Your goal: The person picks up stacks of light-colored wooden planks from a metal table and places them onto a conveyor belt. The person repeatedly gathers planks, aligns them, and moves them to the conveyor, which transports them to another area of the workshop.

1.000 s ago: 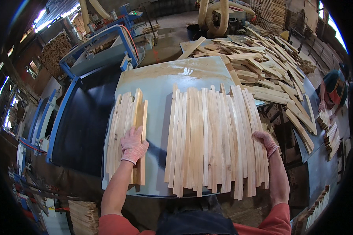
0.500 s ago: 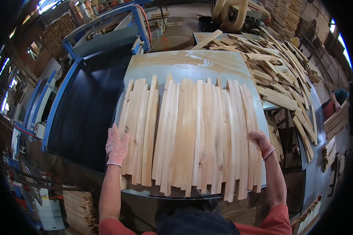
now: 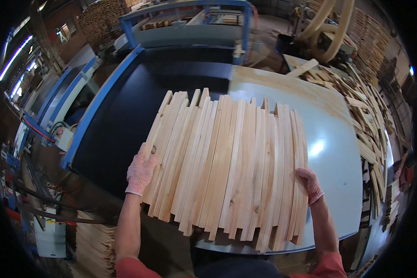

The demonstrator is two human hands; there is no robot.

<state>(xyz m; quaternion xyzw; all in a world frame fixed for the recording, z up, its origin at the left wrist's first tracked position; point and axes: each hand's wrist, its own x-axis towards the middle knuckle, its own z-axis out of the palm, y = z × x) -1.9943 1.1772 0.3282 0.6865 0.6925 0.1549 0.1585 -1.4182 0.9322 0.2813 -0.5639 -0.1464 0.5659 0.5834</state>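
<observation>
A wide row of pale wooden strips (image 3: 231, 167), side by side with uneven ends, is squeezed between my two gloved hands. My left hand (image 3: 141, 171) presses on the row's left edge. Against the right edge lies my right hand (image 3: 309, 181), its fingers partly hidden by the wood. The left part of the row is over the black conveyor belt (image 3: 111, 125), and the right part is over the pale smooth tabletop (image 3: 333, 171). Whether the strips touch the surfaces below, I cannot tell.
A blue machine frame (image 3: 185, 5) spans the far end of the belt. Loose wooden strips (image 3: 368, 125) lie heaped on the right. A beige flexible hose (image 3: 331, 34) hangs at the far right. Stacked boards (image 3: 95, 241) stand at the lower left.
The row of strips has shifted left relative to the tabletop, partly over the belt, carried between both hands. Gaps between the strips have narrowed. My view has turned left.
</observation>
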